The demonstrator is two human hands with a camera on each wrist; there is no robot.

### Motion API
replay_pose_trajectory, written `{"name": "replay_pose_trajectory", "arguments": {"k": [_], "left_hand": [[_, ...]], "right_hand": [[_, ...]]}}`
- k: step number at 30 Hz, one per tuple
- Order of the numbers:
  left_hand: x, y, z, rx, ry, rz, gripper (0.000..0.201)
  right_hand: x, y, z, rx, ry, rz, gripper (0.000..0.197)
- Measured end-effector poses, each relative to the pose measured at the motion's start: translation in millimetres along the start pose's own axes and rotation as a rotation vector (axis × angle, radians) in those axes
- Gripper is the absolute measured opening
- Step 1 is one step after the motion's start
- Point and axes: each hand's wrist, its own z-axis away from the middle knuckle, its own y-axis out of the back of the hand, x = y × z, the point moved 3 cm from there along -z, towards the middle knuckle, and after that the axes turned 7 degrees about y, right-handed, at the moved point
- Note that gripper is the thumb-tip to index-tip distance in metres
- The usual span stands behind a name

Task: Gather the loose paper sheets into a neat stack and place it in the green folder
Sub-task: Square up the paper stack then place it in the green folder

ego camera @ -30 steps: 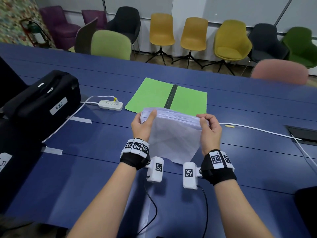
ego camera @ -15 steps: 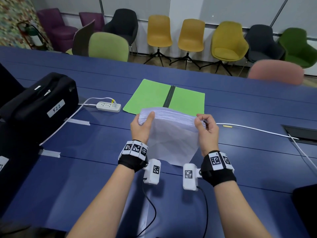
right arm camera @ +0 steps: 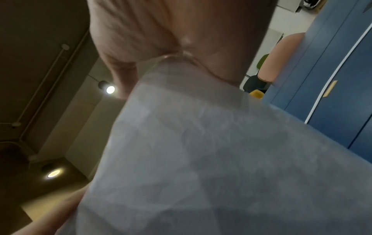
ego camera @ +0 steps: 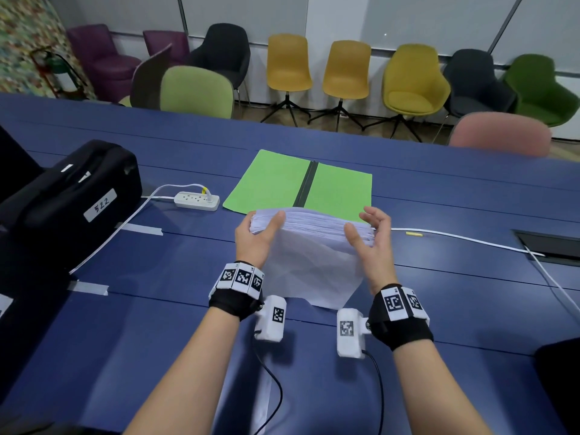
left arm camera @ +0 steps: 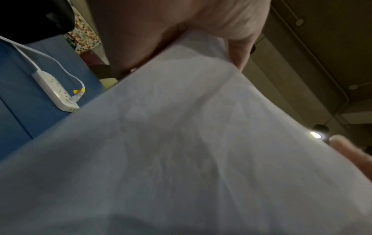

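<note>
Here the left hand (ego camera: 259, 238) grips the left side of the paper stack (ego camera: 314, 255), thumb on its near face, holding it upright on the blue table (ego camera: 157, 324). The right hand (ego camera: 373, 243) is spread loose at the stack's right edge, fingers relaxed, not clenched. The open green folder (ego camera: 266, 186) lies just beyond. Only the wrist views show ceiling lamps (right arm camera: 110, 89); the head view alone shows the folder.
</note>
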Motion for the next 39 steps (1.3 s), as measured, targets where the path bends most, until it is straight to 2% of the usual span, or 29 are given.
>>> {"name": "replay_pose_trajectory", "arguments": {"k": [4, 5, 7, 8, 10, 13, 14, 16, 17, 18, 19, 20, 22, 24, 26, 28, 31, 33, 34, 35, 36, 39], "left_hand": [[4, 0, -3, 0.012, -0.004, 0.004, 0.082], [5, -1, -4, 0.013, 0.006, -0.017, 0.077], [7, -3, -7, -0.004, 0.008, -0.019, 0.044], [8, -3, -7, -0.014, 0.007, -0.025, 0.043], [10, -4, -5, -0.06, 0.006, -0.058, 0.048], [11, -2, 0, -0.107, 0.004, -0.096, 0.046], [10, 0, 1, -0.144, 0.0, -0.098, 0.043], [5, 5, -1, -0.223, -0.012, -0.133, 0.036], [6, 6, 0, -0.266, -0.027, -0.153, 0.045], [8, 8, -2, -0.297, -0.052, -0.14, 0.066], [11, 12, -3, -0.274, -0.077, -0.136, 0.085], [16, 14, -4, -0.234, -0.085, -0.105, 0.09], [26, 13, -1, -0.18, -0.093, -0.007, 0.073], [32, 14, 8, -0.122, -0.123, 0.072, 0.049], [26, 15, 12, -0.1, -0.168, 0.045, 0.037], [8, 15, 14, -0.111, -0.17, -0.043, 0.017], [-20, 18, 14, -0.155, -0.101, -0.141, 0.016], [-22, 18, 15, -0.178, -0.106, -0.176, 0.01], [-20, 18, 12, -0.172, -0.12, -0.19, 0.016], [-16, 20, 9, -0.155, -0.144, -0.203, 0.023], [-8, 21, 7, -0.132, -0.173, -0.222, 0.026], [15, 26, -1, -0.089, -0.28, -0.17, 0.012]], "right_hand": [[2, 1, 4, -0.14, 0.015, -0.006, 0.081], [2, 2, 5, -0.171, 0.01, -0.046, 0.085], [5, 5, 7, -0.203, -0.003, -0.074, 0.086], [6, 7, 8, -0.191, -0.013, -0.056, 0.082], [12, 11, 8, -0.165, -0.041, -0.019, 0.063], [20, 8, 8, -0.146, -0.137, -0.043, 0.013], [21, 6, 8, -0.129, -0.169, -0.059, 0.007], [16, 3, 7, -0.104, -0.169, -0.097, 0.018], [10, 2, 5, -0.105, -0.138, -0.099, 0.021], [2, 0, 3, -0.119, -0.089, -0.088, 0.023], [-7, -2, 2, -0.133, -0.035, -0.073, 0.024], [-16, -3, 1, -0.135, 0.022, -0.075, 0.024], [-32, -3, -1, -0.112, 0.126, -0.1, 0.023], [-40, 0, -1, -0.086, 0.144, -0.138, 0.018], [-33, 1, 4, -0.099, 0.062, -0.184, 0.014], [-12, 1, 13, -0.181, -0.034, -0.145, 0.025], [13, 0, 26, -0.274, -0.177, -0.095, 0.041], [18, 0, 27, -0.247, -0.214, -0.09, 0.026], [18, 0, 25, -0.222, -0.221, -0.062, 0.015], [18, 0, 22, -0.185, -0.224, -0.015, 0.012], [17, 0, 19, -0.156, -0.21, 0.024, 0.023], [7, 0, 12, -0.055, -0.135, 0.059, 0.054]]}}
